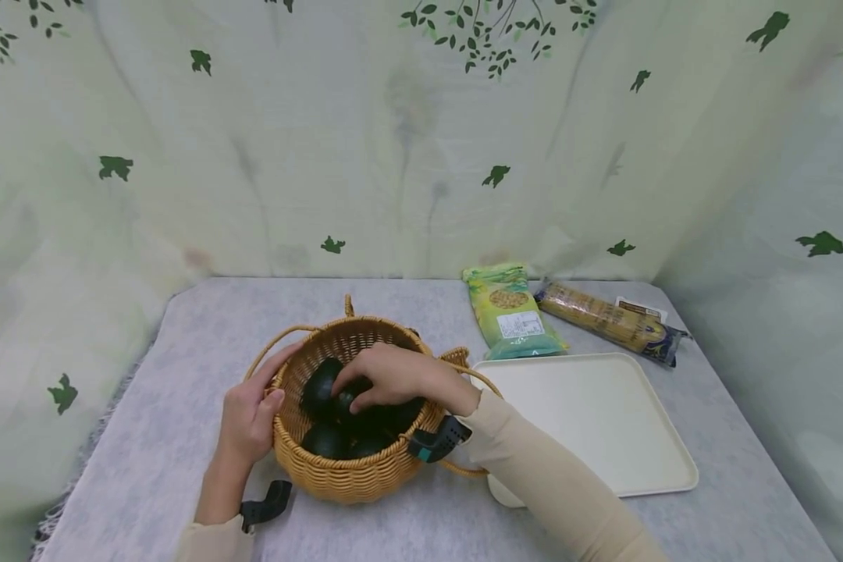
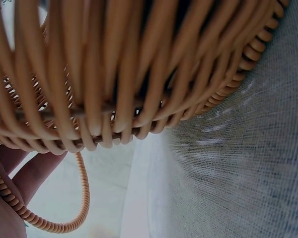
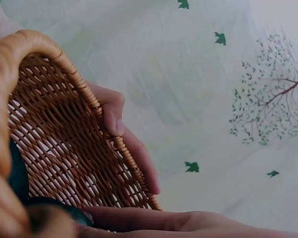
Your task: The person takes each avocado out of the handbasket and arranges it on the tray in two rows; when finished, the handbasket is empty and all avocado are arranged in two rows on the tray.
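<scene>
A round wicker basket [image 1: 351, 476] stands on the grey cloth and holds several dark green rounded fruits [image 1: 321, 388]. My left hand [image 1: 267, 394] grips the basket's left rim, thumb hooked inside and fingers outside; in the right wrist view that thumb [image 3: 114, 118] lies over the rim of the basket [image 3: 64, 144]. My right hand [image 1: 357, 396] reaches into the basket from the right, its fingers curled over one dark fruit. The left wrist view shows the underside of the basket [image 2: 139, 74] and the fingers [image 2: 30, 173] beside a thin handle loop [image 2: 82, 198].
A cream rectangular tray [image 1: 604, 421] lies just right of the basket. Behind it lie a green snack packet [image 1: 511, 312] and a long biscuit packet [image 1: 611, 320]. A leaf-printed curtain [image 1: 393, 156] closes the back and both sides.
</scene>
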A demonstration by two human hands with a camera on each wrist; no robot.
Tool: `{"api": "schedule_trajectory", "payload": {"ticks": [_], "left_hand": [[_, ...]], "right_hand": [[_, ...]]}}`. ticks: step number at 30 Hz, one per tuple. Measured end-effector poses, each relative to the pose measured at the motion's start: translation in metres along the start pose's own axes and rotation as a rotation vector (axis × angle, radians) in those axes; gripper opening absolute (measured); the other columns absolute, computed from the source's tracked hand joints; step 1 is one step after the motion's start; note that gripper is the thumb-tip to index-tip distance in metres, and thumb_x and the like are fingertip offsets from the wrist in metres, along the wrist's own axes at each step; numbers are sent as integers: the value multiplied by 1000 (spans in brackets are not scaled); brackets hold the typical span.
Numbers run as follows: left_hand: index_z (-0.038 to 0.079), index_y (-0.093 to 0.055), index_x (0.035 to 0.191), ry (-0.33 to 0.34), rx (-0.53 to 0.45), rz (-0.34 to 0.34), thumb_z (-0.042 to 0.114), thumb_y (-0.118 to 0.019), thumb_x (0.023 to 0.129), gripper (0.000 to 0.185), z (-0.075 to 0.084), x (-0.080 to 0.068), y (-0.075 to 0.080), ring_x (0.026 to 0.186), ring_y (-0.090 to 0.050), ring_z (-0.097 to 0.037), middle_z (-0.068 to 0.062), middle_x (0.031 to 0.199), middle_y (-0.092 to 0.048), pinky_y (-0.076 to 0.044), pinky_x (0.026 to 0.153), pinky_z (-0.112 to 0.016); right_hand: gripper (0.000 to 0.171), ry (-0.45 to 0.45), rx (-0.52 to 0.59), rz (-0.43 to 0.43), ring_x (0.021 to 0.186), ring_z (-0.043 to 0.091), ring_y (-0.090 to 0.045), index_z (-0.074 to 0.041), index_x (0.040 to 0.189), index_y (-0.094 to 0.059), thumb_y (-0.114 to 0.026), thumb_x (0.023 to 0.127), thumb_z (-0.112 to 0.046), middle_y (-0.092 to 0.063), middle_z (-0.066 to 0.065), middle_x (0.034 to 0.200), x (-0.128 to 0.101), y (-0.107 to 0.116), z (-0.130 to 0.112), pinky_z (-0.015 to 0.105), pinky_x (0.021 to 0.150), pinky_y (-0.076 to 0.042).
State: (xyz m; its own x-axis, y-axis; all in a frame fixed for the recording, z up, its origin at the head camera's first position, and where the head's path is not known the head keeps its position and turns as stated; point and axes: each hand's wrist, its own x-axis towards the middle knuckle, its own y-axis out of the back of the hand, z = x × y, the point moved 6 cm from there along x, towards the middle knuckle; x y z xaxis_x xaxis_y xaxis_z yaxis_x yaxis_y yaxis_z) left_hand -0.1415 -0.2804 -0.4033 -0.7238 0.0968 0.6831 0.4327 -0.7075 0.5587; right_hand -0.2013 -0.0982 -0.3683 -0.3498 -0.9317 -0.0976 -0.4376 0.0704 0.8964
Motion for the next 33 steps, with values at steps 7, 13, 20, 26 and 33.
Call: {"api": "schedule_trajectory", "payload": {"ticks": [7,13,20,26,33], "left_hand": [[15,-59,147,17,9,-7,25,-37,102,51,-1,-1,-3,85,-63,-22,-7,138,-67,-47,80,-15],[15,-59,147,29,9,-17,24,-37,102,50,-2,0,-3,84,-62,-22,-9,137,-67,-49,79,-18],[18,-58,148,48,16,-26,32,-35,106,51,-4,-2,-2,92,-68,-28,-12,137,-67,-48,81,-15],[16,-59,148,48,9,-21,26,-37,103,50,-4,-4,-2,90,-67,-28,-12,136,-67,-46,82,-12],[17,-59,147,56,12,-21,24,-37,102,51,-4,-3,-2,88,-65,-24,-11,137,-67,-46,82,-12]], "right_hand": [[38,19,28,64,119,8,-65,-18,132,-72,-74,95,-27,-71,-4,131,-5,6,-1,20,99,-48],[38,36,54,106,113,6,-67,-19,132,-72,-74,96,-28,-72,-5,129,-10,13,-4,16,92,-48],[37,49,79,151,95,4,-65,-18,133,-72,-73,97,-28,-72,-4,129,-16,22,-8,17,82,-47],[39,30,117,187,101,7,-67,-17,135,-71,-73,97,-27,-71,-3,131,-25,32,-12,22,86,-51],[39,20,183,259,117,13,-67,-17,135,-70,-73,97,-24,-71,-1,132,-37,41,-12,28,96,-52]]}}
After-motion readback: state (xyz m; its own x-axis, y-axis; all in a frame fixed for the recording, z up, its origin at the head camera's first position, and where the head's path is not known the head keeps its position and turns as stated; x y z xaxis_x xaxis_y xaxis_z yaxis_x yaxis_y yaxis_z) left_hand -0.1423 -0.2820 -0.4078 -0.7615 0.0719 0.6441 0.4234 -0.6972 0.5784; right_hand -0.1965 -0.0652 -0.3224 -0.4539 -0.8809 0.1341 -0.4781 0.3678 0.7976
